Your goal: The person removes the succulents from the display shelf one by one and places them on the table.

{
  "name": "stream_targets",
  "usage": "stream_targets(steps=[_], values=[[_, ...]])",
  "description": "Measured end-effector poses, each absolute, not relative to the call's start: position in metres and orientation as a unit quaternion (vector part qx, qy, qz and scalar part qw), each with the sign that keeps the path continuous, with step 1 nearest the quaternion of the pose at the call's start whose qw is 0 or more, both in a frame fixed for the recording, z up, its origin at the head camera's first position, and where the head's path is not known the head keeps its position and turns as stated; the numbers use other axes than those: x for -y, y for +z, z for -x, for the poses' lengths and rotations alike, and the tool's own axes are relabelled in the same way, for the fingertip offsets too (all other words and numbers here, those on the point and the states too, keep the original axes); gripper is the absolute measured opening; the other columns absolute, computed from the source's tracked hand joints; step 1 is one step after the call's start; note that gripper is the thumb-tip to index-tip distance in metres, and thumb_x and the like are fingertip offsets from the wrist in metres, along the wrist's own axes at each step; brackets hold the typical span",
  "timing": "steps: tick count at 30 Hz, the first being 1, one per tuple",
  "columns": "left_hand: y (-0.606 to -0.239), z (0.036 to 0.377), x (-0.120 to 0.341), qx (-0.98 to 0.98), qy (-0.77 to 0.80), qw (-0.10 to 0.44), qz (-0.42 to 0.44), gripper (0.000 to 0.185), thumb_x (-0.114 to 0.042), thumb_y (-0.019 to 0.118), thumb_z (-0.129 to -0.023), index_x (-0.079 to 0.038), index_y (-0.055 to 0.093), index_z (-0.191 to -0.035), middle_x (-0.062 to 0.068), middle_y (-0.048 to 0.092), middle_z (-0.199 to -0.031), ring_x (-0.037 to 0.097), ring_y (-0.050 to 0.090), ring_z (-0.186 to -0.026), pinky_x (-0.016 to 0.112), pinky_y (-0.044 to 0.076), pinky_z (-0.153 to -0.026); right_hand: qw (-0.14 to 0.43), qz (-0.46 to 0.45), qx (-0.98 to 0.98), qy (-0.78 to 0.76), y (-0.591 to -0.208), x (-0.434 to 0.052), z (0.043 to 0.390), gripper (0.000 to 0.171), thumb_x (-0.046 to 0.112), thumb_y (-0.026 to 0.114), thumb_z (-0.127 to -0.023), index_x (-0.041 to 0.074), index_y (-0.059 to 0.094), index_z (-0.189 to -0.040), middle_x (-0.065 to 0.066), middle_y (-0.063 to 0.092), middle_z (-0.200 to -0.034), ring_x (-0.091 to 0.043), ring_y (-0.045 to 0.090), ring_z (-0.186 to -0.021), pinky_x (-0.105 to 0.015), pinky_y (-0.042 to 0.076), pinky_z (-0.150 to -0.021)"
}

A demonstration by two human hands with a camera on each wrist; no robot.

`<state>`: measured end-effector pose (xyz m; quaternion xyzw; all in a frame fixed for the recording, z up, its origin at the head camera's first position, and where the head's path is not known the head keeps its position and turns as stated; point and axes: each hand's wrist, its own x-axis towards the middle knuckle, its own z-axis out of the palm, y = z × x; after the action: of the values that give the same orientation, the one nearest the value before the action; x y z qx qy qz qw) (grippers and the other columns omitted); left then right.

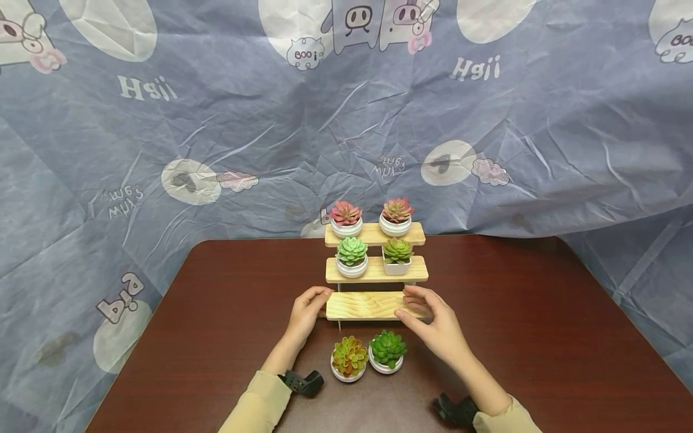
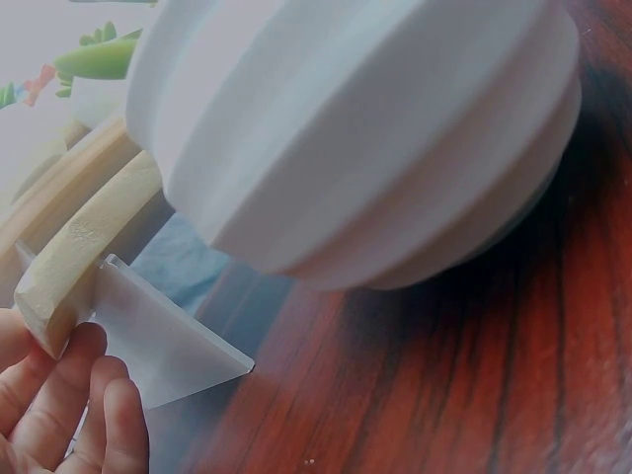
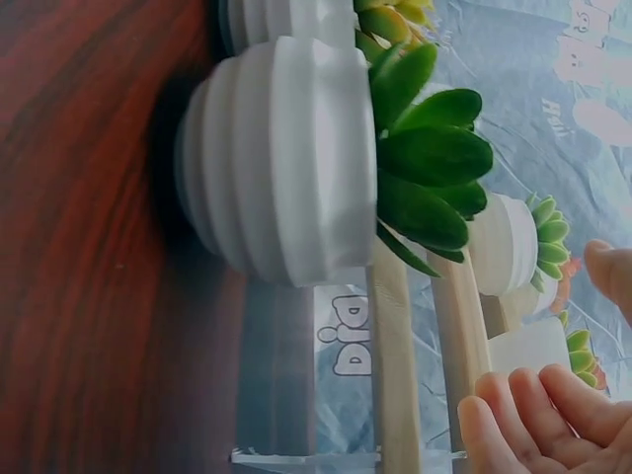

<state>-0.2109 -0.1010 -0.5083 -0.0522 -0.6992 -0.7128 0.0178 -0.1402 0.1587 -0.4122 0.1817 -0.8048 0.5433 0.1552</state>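
A three-step wooden stand carries white-potted succulents on its upper two steps. My left hand (image 1: 305,316) pinches the left end of the bare lowest board (image 1: 360,305); in the left wrist view its fingers (image 2: 61,400) lie beside the board end (image 2: 84,237) and a clear side bracket (image 2: 163,346). Over that board's right end is my right hand (image 1: 438,319), thumb and fingers apart with nothing between them. In front of the stand, between my forearms, sit a yellow-orange succulent (image 1: 349,356) and a dark green succulent (image 1: 387,349), both in round white pots.
Two pinkish succulents, left (image 1: 346,213) and right (image 1: 397,210), stand on the top board (image 1: 370,233). The middle board (image 1: 373,270) holds a pale green succulent (image 1: 352,251) and a green one in a square pot (image 1: 397,266). Printed cloth (image 1: 346,132) hangs behind the dark table (image 1: 243,276).
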Motion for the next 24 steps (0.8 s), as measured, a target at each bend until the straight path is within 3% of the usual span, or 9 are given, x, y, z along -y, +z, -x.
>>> stream_targets(steps=[13, 24], values=[[-0.505, 0.212, 0.104, 0.690, -0.722, -0.010, 0.060, 0.027, -0.016, 0.054, -0.097, 0.007, 0.063, -0.108, 0.005, 0.065, -0.087, 0.019, 0.059, -0.073, 0.033, 0.052, -0.064, 0.166, -0.152, 0.794, 0.565, -0.394, -0.156, 0.149, 0.047, -0.005, 0.074, -0.076, -0.013, 0.053, -0.117, -0.027, 0.058, -0.112, -0.039, 0.057, -0.102, -0.043, 0.044, -0.089], [-0.508, 0.211, 0.101, 0.697, -0.715, 0.018, 0.052, 0.029, -0.026, 0.058, -0.095, 0.000, 0.066, -0.104, 0.008, 0.065, -0.091, 0.016, 0.060, -0.073, 0.030, 0.052, -0.062, 0.181, -0.132, 0.801, 0.555, -0.388, -0.157, 0.158, 0.048, -0.001, 0.075, -0.077, -0.012, 0.053, -0.118, -0.025, 0.056, -0.115, -0.037, 0.058, -0.104, -0.041, 0.045, -0.090]])
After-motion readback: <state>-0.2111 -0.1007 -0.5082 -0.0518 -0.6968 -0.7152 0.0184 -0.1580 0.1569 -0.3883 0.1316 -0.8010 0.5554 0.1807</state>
